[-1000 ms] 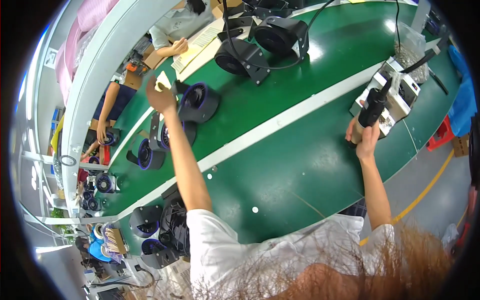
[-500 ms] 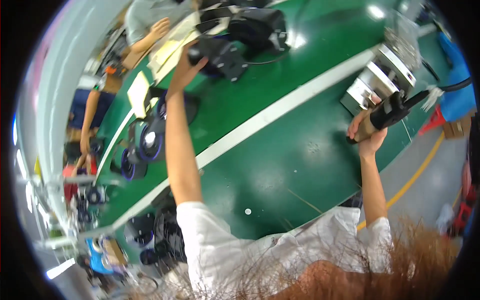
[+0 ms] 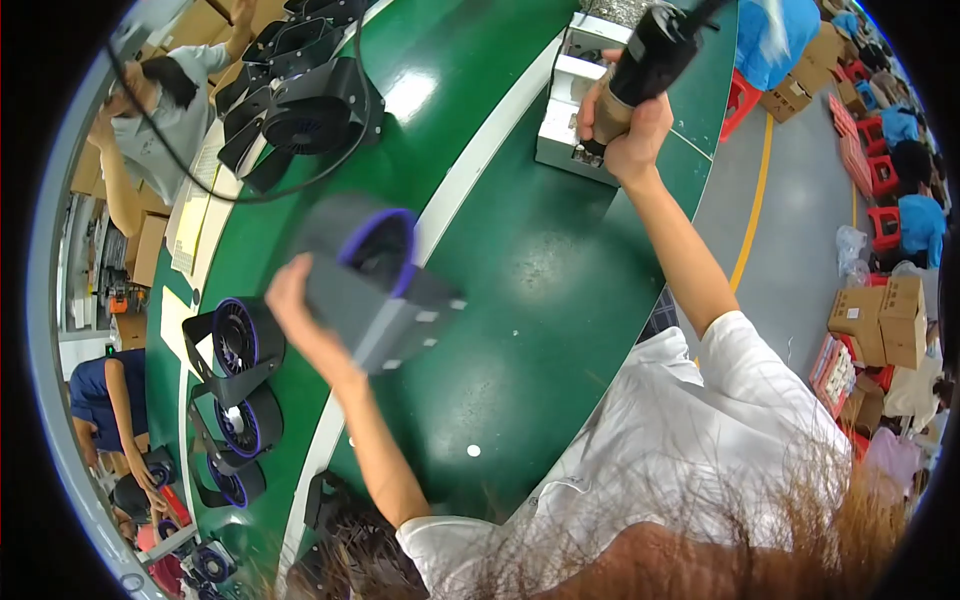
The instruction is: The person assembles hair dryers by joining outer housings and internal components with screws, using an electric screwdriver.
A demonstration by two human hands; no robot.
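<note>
Green workbench (image 3: pixel 530 390), glossy, split by a white strip (image 3: pixel 485 145); co-workers at the far side. Left hand (image 3: pixel 303 310) grasps the bracket side of a black round housing with purple ring (image 3: pixel 365 280), motion-blurred, tilted over the strip. Right hand (image 3: pixel 640 135) wrapped around a black-and-tan corded power screwdriver (image 3: pixel 655 60), beside a silver metal box (image 3: pixel 558 130). Three similar bracketed units (image 3: pixel 262 335) stand in a row left of the left hand. Yellow-lined grey floor (image 3: pixel 735 190) to the right.

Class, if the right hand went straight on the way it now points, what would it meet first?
The right hand, gripping a power screwdriver, would probably meet the white box first, though it may pass above: depth is unclear.
</note>
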